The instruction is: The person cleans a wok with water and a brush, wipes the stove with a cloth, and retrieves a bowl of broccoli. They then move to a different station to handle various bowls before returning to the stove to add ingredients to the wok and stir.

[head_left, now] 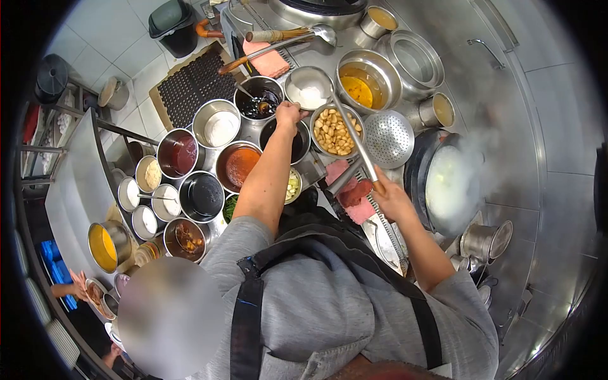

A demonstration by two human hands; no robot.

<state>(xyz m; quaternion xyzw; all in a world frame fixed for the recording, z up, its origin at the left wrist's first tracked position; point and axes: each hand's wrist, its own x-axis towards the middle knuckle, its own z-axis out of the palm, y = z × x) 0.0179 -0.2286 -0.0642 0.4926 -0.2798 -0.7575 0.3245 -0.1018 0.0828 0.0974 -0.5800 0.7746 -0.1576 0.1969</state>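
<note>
My right hand (391,197) is closed round the wooden end of a long-handled ladle (353,136). The ladle's wide bowl, holding something white (309,97), is beyond my left hand. Over the rim of a dark pot (292,142), my left hand (289,116) has its fingers pressed together; what they hold is too small to tell. A pot of dark sauce with a spoon (258,100) stands just left of that hand. Pale brown pieces fill a bowl (337,131) between my hands, and a perforated strainer (387,139) lies right of it.
A steaming wok (446,183) stands at right. Several sauce and powder pots, one reddish (239,166), spread leftward. Pink cloths (356,193) lie near my right hand. A blurred round shape (171,316) is at lower left, beside another person's hand (79,286).
</note>
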